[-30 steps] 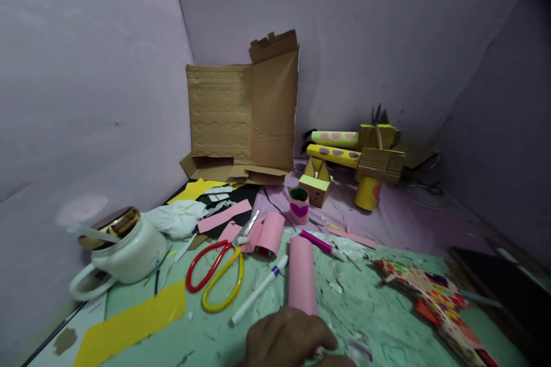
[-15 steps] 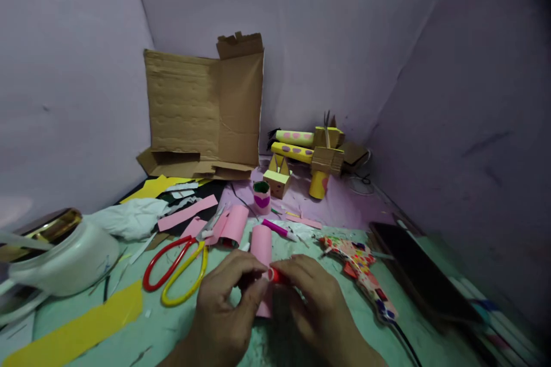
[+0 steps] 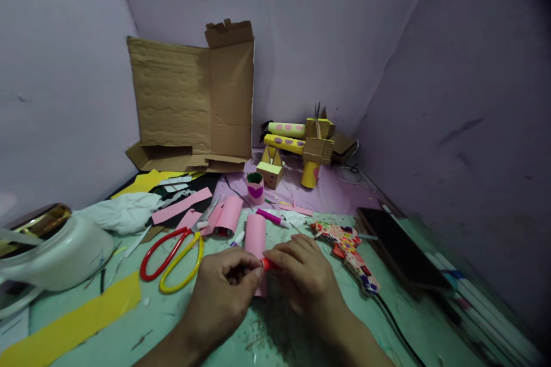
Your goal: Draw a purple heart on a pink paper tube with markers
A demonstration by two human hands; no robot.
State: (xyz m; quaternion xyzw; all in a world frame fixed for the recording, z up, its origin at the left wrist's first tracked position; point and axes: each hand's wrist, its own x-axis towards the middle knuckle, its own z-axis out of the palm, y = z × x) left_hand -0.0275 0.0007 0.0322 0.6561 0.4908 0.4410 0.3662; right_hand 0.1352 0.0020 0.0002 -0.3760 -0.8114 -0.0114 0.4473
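Observation:
In front of me my right hand [image 3: 303, 269] is closed around a short red cylinder [image 3: 267, 264] that looks like a marker. My left hand [image 3: 230, 282] pinches at its left end with thumb and forefinger; its tip is hidden by the fingers. Beneath both hands lies a pink paper-covered tube [image 3: 255, 233], its middle covered by the fingertips. A magenta marker [image 3: 272, 218] lies just beyond. Scissors [image 3: 191, 258] with one red and one yellow handle rest left of the tube, their blades near a second pink roll [image 3: 229, 215].
A patterned glue gun [image 3: 348, 249] with a black cord and a dark phone [image 3: 400, 249] lie to the right. Paper giraffe-like figures [image 3: 301, 140], a small box [image 3: 271, 174] and an opened carton [image 3: 189, 97] stand behind. A white pot [image 3: 64, 249] and yellow strip [image 3: 81, 315] are left.
The view has shifted slightly, so everything sits a little higher and further left. Both hands stay together over the tube; the white ring at the red cylinder's end is now covered by fingers.

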